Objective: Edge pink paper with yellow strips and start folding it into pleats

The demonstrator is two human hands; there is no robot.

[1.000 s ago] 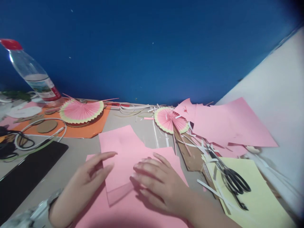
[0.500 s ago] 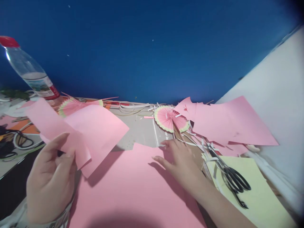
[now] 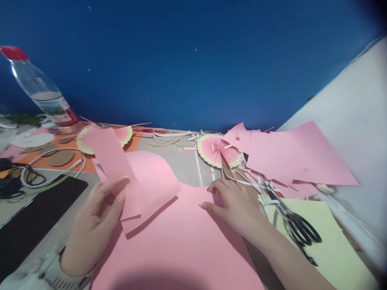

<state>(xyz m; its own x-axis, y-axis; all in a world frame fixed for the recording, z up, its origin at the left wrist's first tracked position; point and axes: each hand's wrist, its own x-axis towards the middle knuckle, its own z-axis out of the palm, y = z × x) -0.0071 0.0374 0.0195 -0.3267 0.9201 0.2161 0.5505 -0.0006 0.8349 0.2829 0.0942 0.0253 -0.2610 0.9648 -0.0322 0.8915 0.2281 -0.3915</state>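
Note:
Between thumb and fingers, my left hand (image 3: 98, 219) grips pieces of pink paper (image 3: 151, 183), one a narrow strip and one wider and curling. They hang over the left part of a large pink sheet (image 3: 181, 245). My right hand (image 3: 231, 201) rests at that sheet's far right edge, thumb and fingers apart, with nothing seen in it. Just beyond it lies a pleated pink paper fan (image 3: 210, 150) with a pale yellow-green rim. A second pleated fan (image 3: 86, 139) sits at the back left, partly behind the held paper.
Scissors (image 3: 298, 225) with black handles lie on pale yellow paper (image 3: 329, 225) at right. Cut pink sheets (image 3: 281, 155) are piled behind them. At left are a black phone (image 3: 42, 217), a white cable (image 3: 80, 163), cardboard discs (image 3: 61, 158) and a bottle (image 3: 51, 98). A blue wall (image 3: 193, 80) stands behind.
My left hand has moved right with the pink paper, bringing it over the large sheet and uncovering the phone and cardboard discs. My right hand has hardly moved.

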